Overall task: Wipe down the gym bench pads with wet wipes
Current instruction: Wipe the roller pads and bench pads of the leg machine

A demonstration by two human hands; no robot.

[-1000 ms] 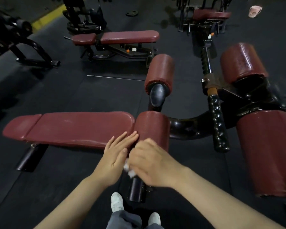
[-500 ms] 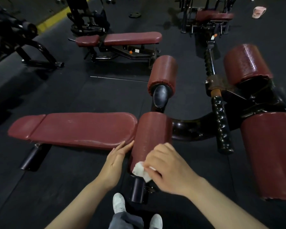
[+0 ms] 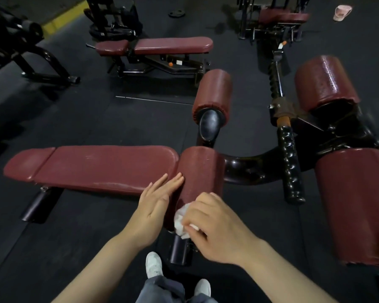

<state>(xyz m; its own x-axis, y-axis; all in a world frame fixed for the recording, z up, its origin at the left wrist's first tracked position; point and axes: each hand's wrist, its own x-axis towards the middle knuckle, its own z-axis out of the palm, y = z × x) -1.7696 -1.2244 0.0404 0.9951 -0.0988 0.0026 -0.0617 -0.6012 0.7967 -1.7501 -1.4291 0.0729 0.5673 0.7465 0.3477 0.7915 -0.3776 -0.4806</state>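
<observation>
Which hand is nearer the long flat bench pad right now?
Left. The left hand lies by the long flat bench pad's near end; the right hand holds the wipe on the roller pad.

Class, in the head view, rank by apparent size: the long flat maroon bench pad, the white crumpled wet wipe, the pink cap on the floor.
1. Long flat maroon bench pad
2. White crumpled wet wipe, partly hidden by the right hand
3. Pink cap, though distance shrinks it
</observation>
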